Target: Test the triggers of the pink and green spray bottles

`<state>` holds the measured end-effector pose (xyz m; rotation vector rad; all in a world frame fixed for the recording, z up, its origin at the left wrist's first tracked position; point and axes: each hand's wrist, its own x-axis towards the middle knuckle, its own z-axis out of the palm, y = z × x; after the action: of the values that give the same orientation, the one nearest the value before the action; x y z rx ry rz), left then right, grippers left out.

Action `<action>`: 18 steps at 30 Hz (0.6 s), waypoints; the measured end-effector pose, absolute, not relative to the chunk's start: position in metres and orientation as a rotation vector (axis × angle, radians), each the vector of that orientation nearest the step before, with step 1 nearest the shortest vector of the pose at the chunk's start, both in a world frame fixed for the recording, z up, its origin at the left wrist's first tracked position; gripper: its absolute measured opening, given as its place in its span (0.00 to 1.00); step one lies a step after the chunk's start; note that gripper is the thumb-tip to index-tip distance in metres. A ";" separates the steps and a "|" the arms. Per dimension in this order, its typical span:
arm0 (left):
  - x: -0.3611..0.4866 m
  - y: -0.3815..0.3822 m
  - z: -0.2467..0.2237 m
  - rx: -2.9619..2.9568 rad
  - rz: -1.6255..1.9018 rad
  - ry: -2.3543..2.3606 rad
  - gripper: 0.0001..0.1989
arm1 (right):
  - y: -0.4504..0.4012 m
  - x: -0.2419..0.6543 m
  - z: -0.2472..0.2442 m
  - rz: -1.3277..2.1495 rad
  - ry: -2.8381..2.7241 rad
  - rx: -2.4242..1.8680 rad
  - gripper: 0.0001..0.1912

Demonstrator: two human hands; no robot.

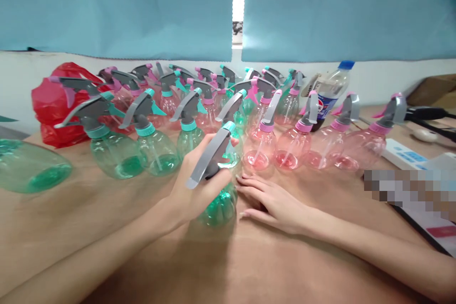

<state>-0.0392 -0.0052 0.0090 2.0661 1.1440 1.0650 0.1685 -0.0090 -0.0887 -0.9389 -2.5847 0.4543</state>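
Observation:
A green spray bottle (218, 209) with a grey and teal trigger head stands upright on the table in front of me. Around its neck and trigger head wraps my left hand (197, 183), which hides the collar. Just right of the bottle, my right hand (272, 202) rests low on the tabletop with fingers stretched toward it; I cannot tell whether the fingertips touch it. Close behind are more green spray bottles (156, 154) on the left and pink spray bottles (292, 149) on the right, all with trigger heads.
A wooden table (171, 270) carries everything. At the far left lies a green bottle body (32, 166), with a red plastic bag (64, 126) behind it. A soda bottle (326, 95) stands at back right. Nearer on the right are a white box (404, 154) and a cardboard box (436, 90).

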 end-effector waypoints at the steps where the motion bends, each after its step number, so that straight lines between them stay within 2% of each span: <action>1: -0.039 -0.006 0.010 2.045 1.049 1.139 0.17 | -0.008 0.166 -0.088 0.444 -2.581 -0.925 0.29; 8: -0.035 -0.009 0.017 1.967 1.008 1.163 0.18 | -0.007 0.163 -0.089 0.447 -2.539 -0.921 0.26; 14: -0.035 -0.011 0.019 1.991 0.986 1.175 0.13 | -0.008 0.164 -0.088 0.457 -2.553 -0.932 0.25; 18: -0.035 -0.009 0.021 1.925 0.988 1.124 0.16 | -0.008 0.164 -0.088 0.453 -2.555 -0.922 0.25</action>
<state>-0.0353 -0.0094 0.0207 1.9251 1.1239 0.9883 0.1637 -0.0076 -0.0880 -0.9219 -2.5545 0.4534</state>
